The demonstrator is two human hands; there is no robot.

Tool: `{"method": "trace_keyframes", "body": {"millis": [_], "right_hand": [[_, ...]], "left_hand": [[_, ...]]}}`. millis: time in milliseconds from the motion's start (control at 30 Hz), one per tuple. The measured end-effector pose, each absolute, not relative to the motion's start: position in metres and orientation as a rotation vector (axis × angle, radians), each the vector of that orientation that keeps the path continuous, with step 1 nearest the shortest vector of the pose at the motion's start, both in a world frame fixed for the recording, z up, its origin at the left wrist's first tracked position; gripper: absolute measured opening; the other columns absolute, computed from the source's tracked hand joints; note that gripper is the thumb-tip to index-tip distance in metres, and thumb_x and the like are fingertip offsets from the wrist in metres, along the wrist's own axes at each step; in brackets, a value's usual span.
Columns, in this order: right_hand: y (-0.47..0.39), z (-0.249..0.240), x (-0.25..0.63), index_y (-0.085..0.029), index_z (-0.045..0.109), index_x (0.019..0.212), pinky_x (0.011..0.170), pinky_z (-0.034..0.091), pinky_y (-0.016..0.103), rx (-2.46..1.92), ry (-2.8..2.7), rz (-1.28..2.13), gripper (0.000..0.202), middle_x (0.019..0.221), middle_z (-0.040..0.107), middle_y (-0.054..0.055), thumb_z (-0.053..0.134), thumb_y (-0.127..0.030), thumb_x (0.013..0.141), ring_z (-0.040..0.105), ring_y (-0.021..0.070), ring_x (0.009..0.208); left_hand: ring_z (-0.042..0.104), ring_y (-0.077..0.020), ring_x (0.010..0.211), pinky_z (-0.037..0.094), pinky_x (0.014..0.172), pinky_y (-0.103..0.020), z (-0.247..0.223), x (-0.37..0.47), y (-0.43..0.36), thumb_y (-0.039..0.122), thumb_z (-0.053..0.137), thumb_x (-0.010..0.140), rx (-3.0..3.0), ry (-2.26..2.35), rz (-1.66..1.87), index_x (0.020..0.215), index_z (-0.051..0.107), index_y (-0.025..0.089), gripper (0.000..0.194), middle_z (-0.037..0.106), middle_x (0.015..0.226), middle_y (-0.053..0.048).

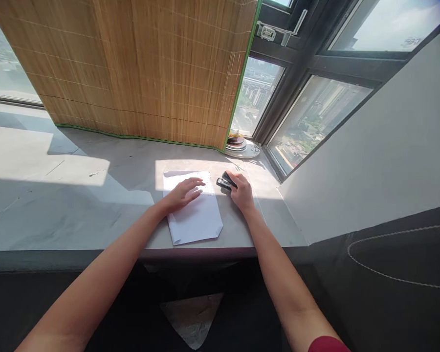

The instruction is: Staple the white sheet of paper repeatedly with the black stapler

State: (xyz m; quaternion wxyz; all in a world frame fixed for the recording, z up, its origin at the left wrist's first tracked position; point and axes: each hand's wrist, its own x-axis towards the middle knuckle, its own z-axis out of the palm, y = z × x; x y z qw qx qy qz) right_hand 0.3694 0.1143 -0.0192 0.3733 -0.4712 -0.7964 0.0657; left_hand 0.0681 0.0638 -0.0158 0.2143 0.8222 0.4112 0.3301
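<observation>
A stack of white paper (196,220) lies on the pale windowsill ledge, its lower right corner folded or cut at an angle. My left hand (183,194) rests over the paper's upper left part, fingers apart and with nothing held. To the right of the paper, my right hand (241,190) is closed round a black stapler (225,182), whose jaws point left toward the sheets. Small marks or print show near the paper's upper right, too small to read.
A bamboo blind (143,73) with green edging hangs over the back of the ledge (77,210). Stacked plates (242,148) stand in the window corner. A white wall (370,146) rises at the right, with a looped cord (381,278) below it.
</observation>
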Motion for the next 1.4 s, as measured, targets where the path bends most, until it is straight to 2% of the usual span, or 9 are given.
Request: {"method": "trace_keyframes", "body": {"millis": [67,167,300,467,833,1000,1133,1300,1400], "right_hand": [[0.106,-0.012,0.354,-0.022,0.063,0.154,0.098,0.057,0.041,-1.158,-2.005,0.184,0.067,0.124,0.070,0.012,0.049,-0.003,0.091,0.067,0.0279,0.117],[0.082,-0.002,0.311,-0.026,0.053,0.162,0.089,0.057,0.036,-1.154,-2.049,0.265,0.068,0.126,0.069,0.011,0.056,-0.009,0.097,0.068,0.0265,0.112],[0.045,0.002,0.248,-0.029,0.054,0.161,0.084,0.053,0.034,-1.190,-2.297,0.250,0.070,0.127,0.068,0.011,0.057,-0.003,0.097,0.065,0.0257,0.109],[0.030,-0.006,0.234,-0.029,0.048,0.165,0.084,0.052,0.037,-1.214,-2.366,0.144,0.070,0.131,0.066,0.012,0.053,-0.003,0.100,0.060,0.0269,0.109],[0.028,-0.025,0.370,-0.034,0.053,0.164,0.093,0.059,0.043,-1.266,-2.120,0.225,0.073,0.118,0.065,0.010,0.050,-0.004,0.097,0.066,0.0287,0.108],[0.037,-0.019,0.386,-0.029,0.054,0.161,0.100,0.059,0.051,-1.219,-1.988,0.107,0.060,0.124,0.065,0.014,0.060,-0.023,0.102,0.065,0.0324,0.115],[0.097,-0.008,0.398,-0.020,0.064,0.142,0.102,0.059,0.050,-1.221,-1.691,0.110,0.040,0.128,0.069,0.016,0.046,-0.032,0.109,0.068,0.0293,0.115],[0.174,-0.020,0.394,-0.018,0.068,0.143,0.126,0.042,0.054,-1.438,-2.009,0.355,0.051,0.161,0.059,0.019,0.065,-0.035,0.095,0.048,0.0349,0.156],[0.186,-0.032,0.378,-0.023,0.069,0.146,0.130,0.036,0.055,-1.544,-1.998,0.453,0.056,0.161,0.060,0.016,0.069,-0.041,0.093,0.043,0.0366,0.161]], "left_hand": [[0.067,-0.0222,0.099,0.054,0.089,-0.035,-0.010,0.063,0.066,0.046,0.056,0.104,1.970,1.230,1.300,0.092,0.074,0.021,0.032,0.074,0.102,-0.009],[0.034,-0.0123,0.055,0.033,0.053,-0.027,-0.004,0.051,0.069,0.047,0.062,0.096,1.375,1.200,1.647,0.057,0.033,0.023,0.054,0.033,0.057,0.003],[0.014,-0.0080,0.050,0.014,0.047,-0.027,-0.001,0.037,0.071,0.043,0.072,0.082,0.967,1.031,1.709,0.059,0.018,0.023,0.062,0.013,0.058,0.007],[0.015,-0.0072,0.049,0.015,0.045,-0.026,-0.005,0.028,0.072,0.037,0.072,0.082,0.897,1.024,1.737,0.059,0.019,0.022,0.060,0.014,0.057,0.007],[0.016,-0.0074,0.049,0.013,0.045,-0.026,-0.010,0.032,0.077,0.034,0.070,0.085,0.927,1.076,1.699,0.056,0.020,0.023,0.060,0.015,0.055,0.007],[0.021,-0.0084,0.048,0.017,0.045,-0.027,-0.015,0.034,0.082,0.039,0.070,0.086,1.029,1.215,1.661,0.053,0.025,0.023,0.057,0.022,0.054,0.005],[0.023,-0.0090,0.046,0.020,0.044,-0.027,-0.013,0.038,0.082,0.042,0.068,0.085,1.081,1.317,1.637,0.053,0.026,0.023,0.056,0.025,0.051,0.005],[0.022,-0.0102,0.045,0.020,0.044,-0.027,-0.005,0.041,0.075,0.044,0.066,0.086,1.134,1.361,1.592,0.054,0.024,0.025,0.056,0.024,0.048,0.005],[0.023,-0.0111,0.046,0.022,0.044,-0.027,-0.004,0.039,0.073,0.044,0.065,0.086,1.158,1.361,1.540,0.055,0.023,0.025,0.056,0.023,0.047,0.005]]}}
